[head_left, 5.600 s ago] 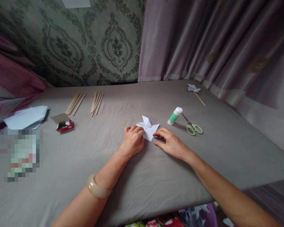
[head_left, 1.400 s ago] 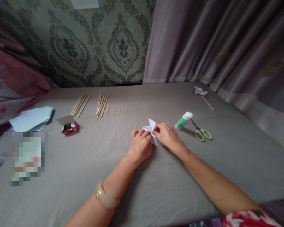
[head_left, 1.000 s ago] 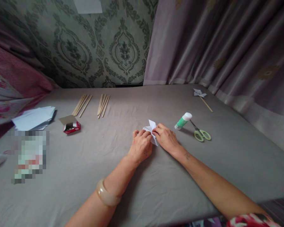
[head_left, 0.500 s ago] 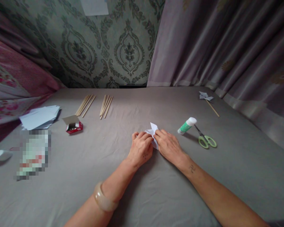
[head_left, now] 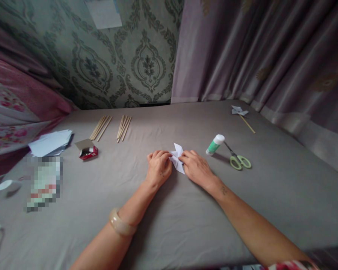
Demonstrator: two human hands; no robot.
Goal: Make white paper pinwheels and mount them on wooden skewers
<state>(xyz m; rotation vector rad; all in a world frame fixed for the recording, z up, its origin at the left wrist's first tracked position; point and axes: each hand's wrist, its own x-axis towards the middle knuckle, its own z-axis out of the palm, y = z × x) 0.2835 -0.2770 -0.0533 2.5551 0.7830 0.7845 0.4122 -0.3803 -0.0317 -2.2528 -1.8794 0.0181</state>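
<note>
A white folded paper pinwheel [head_left: 177, 160] lies on the grey cloth between my hands, its pointed blades spread out. My left hand [head_left: 158, 168] pinches its left side, fingers curled and closed. From the right, my right hand [head_left: 197, 167] grips the edge near the centre with its fingertips; the thumb is mostly hidden. Beyond my right hand stands a glue stick [head_left: 215, 145] with a white cap and green label, tilted in view. Green-handled scissors [head_left: 236, 159] lie just right of it.
Two groups of wooden sticks [head_left: 99, 128] lie at the back left. Nearer are an open red box [head_left: 88, 152] and a stack of white paper [head_left: 50, 143], with a blurred-out packet [head_left: 45, 183] below. A pinwheel on a stick [head_left: 246, 123] lies back right.
My fingers have drawn a little apart, so more of the pinwheel's middle shows. The whole view has shifted slightly; the objects on the cloth keep their places.
</note>
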